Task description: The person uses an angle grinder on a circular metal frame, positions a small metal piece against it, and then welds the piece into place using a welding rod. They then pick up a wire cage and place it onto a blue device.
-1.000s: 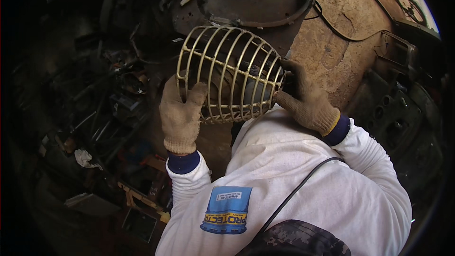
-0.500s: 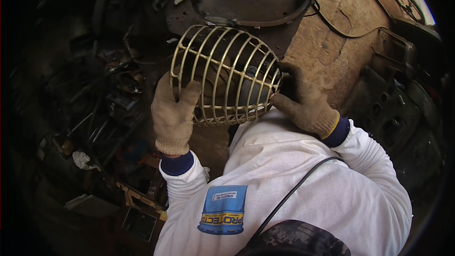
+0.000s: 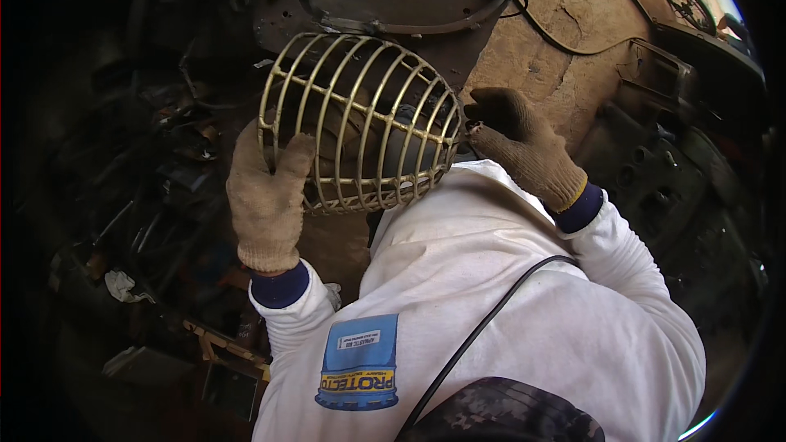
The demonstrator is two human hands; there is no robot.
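Observation:
A brass-coloured cage of curved metal bars, wide at its left end and narrowing to the right, lies tilted in front of my chest. My left hand, in a tan knitted glove, grips the bars at the wide end; the thumb shows outside and the other fingers are partly hidden. By the narrow end is my right hand, gloved alike, with thumb and fingers apart. Its fingertips are close to the end bars, and nothing shows between them. Through the bars I see dark shapes that I cannot make out.
Beyond the cage stands a dark metal table with a curved metal frame on it. A cable crosses the brown ground at right. Dark metal parts stand at far right. Shadowed clutter and a crumpled white scrap lie at left.
The cage and my left hand have shifted left in the picture, along with the whole scene. My right hand has come off the narrow end, its fingers spread.

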